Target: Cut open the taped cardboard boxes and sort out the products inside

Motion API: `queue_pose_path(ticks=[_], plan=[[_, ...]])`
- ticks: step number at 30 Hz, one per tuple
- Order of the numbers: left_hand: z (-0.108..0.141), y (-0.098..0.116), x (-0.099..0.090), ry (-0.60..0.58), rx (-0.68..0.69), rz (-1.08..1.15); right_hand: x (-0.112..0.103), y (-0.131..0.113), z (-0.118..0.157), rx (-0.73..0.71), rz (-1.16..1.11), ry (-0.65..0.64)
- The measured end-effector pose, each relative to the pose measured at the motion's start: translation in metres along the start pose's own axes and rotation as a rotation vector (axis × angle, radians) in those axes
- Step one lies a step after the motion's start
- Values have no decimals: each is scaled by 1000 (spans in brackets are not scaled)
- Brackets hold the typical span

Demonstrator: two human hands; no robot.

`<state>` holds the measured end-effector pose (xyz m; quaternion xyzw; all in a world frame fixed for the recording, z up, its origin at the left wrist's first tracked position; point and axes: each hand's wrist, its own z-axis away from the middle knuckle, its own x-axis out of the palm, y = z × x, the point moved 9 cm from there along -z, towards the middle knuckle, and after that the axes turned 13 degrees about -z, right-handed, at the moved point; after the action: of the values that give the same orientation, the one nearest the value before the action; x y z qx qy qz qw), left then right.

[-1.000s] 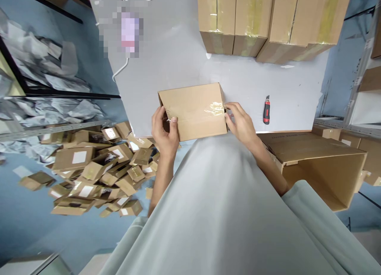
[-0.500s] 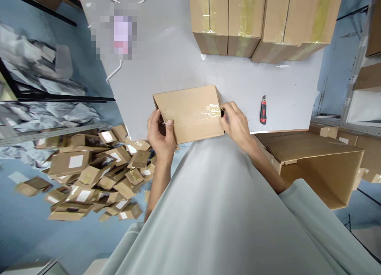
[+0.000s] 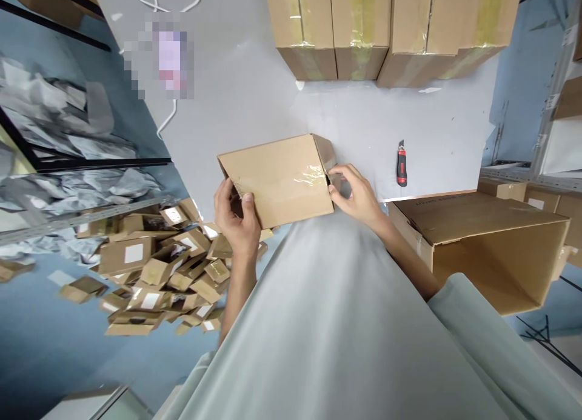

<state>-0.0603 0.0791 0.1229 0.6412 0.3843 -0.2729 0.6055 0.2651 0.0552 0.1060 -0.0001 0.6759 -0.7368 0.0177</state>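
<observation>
A brown cardboard box (image 3: 277, 180) lies tilted at the front edge of the table, with glossy clear tape (image 3: 311, 174) on its upper face. My left hand (image 3: 239, 217) grips the box at its left end, which looks open; the thumb rests on the upper face and the fingers are partly hidden at the end. My right hand (image 3: 357, 193) is closed at the box's right end, thumb and forefinger at the taped edge. Something see-through shows between those fingers, perhaps loose tape. Right of my right hand, a red and black utility knife (image 3: 401, 165) lies on the table, blade out.
Taped cardboard boxes (image 3: 361, 62) stand along the table's (image 3: 227, 105) far side. A large open carton (image 3: 495, 226) is below its right edge. Many small boxes (image 3: 159, 274) are heaped on the floor at left. A white cable (image 3: 168, 120) lies at upper left beside a blurred-out object.
The box and both hands have shifted slightly left and down in view. The box's right end face shows more now. My right hand's thumb and forefinger stand a little farther apart.
</observation>
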Motion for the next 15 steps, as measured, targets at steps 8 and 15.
queue_pose_path(ticks=[8,15], plan=[[-6,-13,-5,-19,-23,67,-42,145,1,435,-295,232],[-7,-63,-12,-13,-236,63,6,217,-18,738,-450,113]])
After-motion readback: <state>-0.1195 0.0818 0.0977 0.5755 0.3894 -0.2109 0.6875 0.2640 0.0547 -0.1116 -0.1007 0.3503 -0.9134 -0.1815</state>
